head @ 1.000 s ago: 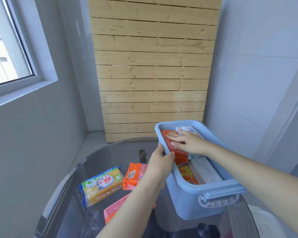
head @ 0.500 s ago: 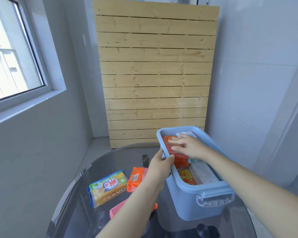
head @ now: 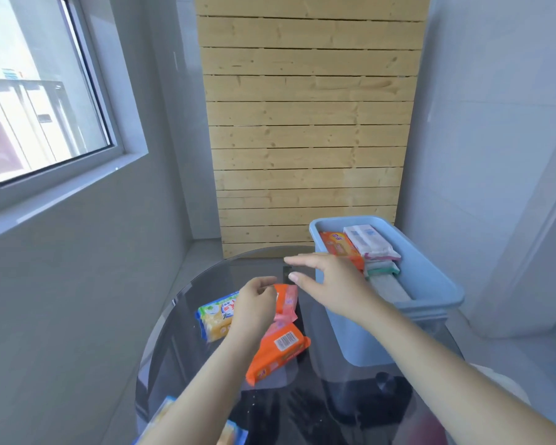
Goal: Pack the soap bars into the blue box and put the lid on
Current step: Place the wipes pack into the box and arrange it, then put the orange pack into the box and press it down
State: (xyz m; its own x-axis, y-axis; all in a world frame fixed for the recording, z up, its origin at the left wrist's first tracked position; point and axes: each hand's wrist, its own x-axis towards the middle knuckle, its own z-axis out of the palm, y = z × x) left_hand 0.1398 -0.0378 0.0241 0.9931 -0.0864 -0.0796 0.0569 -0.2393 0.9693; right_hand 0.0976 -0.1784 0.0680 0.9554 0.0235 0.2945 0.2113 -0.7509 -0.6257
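Nearest the viewer, a large orange plastic-wrapped soap bar with a white barcode label (head: 278,351) lies on the round dark glass surface (head: 161,348). It sits just to the left of the pale blue rectangular plastic box (head: 430,284), and its long axis runs diagonally, near-left to far-right.

Just beyond it, still left of the box, lies a smaller orange and pink wrapped soap bar (head: 286,301). The left hand (head: 254,308) hangs over this packet's left end, its fingers curled downward. It is hard to tell whether they already pinch the wrapper or only touch it. This hand is the nearer of the two to the loose soaps.

Further left of the box, half hidden under the left wrist, is a yellow soap bar in a blue and green wrapper (head: 214,319), apparently lying near-left to far-right as well.

The right hand (head: 325,281) hovers above the surface just beside the box's left wall, fingers spread wide and pointing left, holding nothing. The small orange and pink packet lies below and just left of its thumb.

Inside the box, several soaps already lie packed: an orange wrapped bar (head: 337,247) along the left wall and a white wrapped bar (head: 365,240) beside it, with others underneath. No lid can be seen.

The coming move probably needs one hand to lift a loose packet rightward, over the box's left rim.
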